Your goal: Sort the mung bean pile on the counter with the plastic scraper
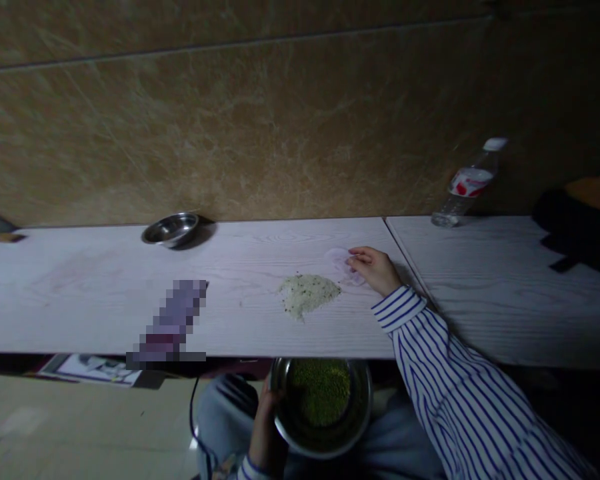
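Right fingers (359, 262) pinch a translucent disc (335, 256) beside the pale heap (310, 293): best keep it low, left fingers (271, 400) gripping the green-filled bowl (325, 449) steadily.

Marbled wall panels (280, 133) with a low sheen fill the top of the frame above a smooth, pale wood-grain tabletop (250, 260). Shiny metal forms the small bowl (170, 229) at left and the large bowl (325, 443) at bottom centre, the latter holding rough, granular green matter (320, 393). At centre, a matt, powdery pile (307, 295) lies beside a thin, translucent plastic-like piece (336, 256); at right, a clear plastic bottle (470, 183) and striped cloth sleeve (460, 380). Glossy flooring (80, 420) shows lower left.
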`<state>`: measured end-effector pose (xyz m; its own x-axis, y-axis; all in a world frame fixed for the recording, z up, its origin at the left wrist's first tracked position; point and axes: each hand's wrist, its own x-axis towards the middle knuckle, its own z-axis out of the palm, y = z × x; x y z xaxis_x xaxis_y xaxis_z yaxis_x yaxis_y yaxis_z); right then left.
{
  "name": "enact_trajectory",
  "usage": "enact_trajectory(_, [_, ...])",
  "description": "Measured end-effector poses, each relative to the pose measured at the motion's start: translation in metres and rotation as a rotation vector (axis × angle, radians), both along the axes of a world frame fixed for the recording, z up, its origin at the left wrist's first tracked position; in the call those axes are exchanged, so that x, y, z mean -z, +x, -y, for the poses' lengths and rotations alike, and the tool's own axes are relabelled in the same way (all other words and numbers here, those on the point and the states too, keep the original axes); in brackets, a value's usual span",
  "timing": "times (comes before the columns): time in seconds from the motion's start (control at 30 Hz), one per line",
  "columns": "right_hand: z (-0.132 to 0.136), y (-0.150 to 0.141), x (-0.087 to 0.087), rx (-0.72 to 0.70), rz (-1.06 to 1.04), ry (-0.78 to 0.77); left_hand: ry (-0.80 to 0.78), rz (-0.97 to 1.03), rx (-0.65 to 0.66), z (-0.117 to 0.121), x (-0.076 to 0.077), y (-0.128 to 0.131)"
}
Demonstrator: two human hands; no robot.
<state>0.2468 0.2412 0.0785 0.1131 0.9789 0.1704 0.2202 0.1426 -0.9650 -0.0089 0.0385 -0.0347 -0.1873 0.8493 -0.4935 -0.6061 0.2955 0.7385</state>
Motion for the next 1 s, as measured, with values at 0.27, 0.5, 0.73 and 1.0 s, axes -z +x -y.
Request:
enact_trajectory(0.27, [-0.008, 0.01, 0.007, 0.004, 0.019, -0.01, 0.049, 0.047, -0.009, -0.003, -0.014, 0.02])
enact_trajectory(0.5, [-0.028, 0.001, 0.0, -0.082, 0.083, -0.006, 0.009, 0.004, -0.068, -0.007, 0.002, 0.014])
enact_trajectory(0.73, [-0.081, -0.056, -0.01, -0.289, 0.187, -0.076, 0.013, -0.068, -0.106, -0.02, 0.013, -0.006])
enact_trajectory(1.0, [-0.082, -0.076, -0.014, -0.53, 0.27, -0.202, -0.042, 0.053, -0.147, -0.017, 0.007, -0.006])
